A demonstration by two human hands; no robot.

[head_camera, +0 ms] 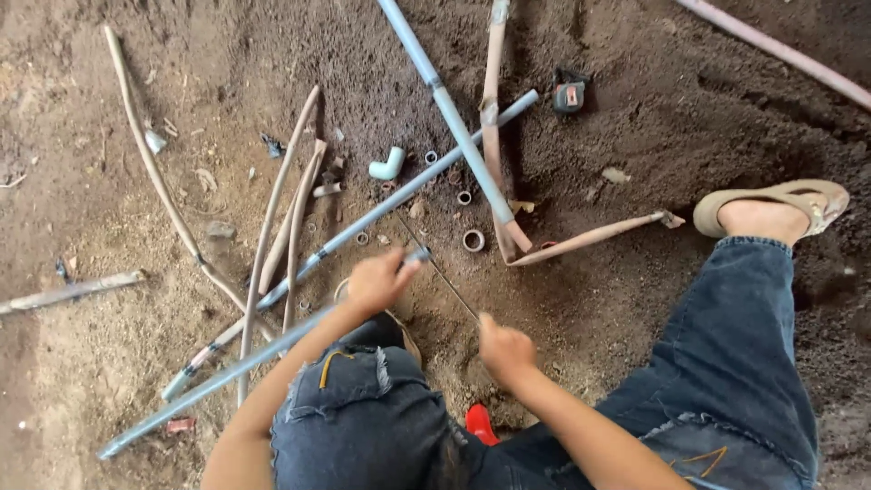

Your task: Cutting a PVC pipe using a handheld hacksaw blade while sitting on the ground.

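I squat over bare soil. My left hand [379, 281] is closed around the end of a long grey plastic pipe [218, 377] that runs down to the lower left. My right hand [504, 350] is closed on the near end of a thin dark blade or rod [445, 277] that slants up toward the pipe's end. A second grey pipe [381, 207] lies diagonally just beyond my left hand. Small cut pipe rings [474, 240] lie on the soil ahead.
A light blue pipe [445, 109] and muddy pipes [491, 127] cross at the top. A white elbow fitting [388, 165], a tape measure [569, 96], thin sticks [272, 218], my sandalled foot [776, 209] at right and a red object [481, 423] between my knees are in view.
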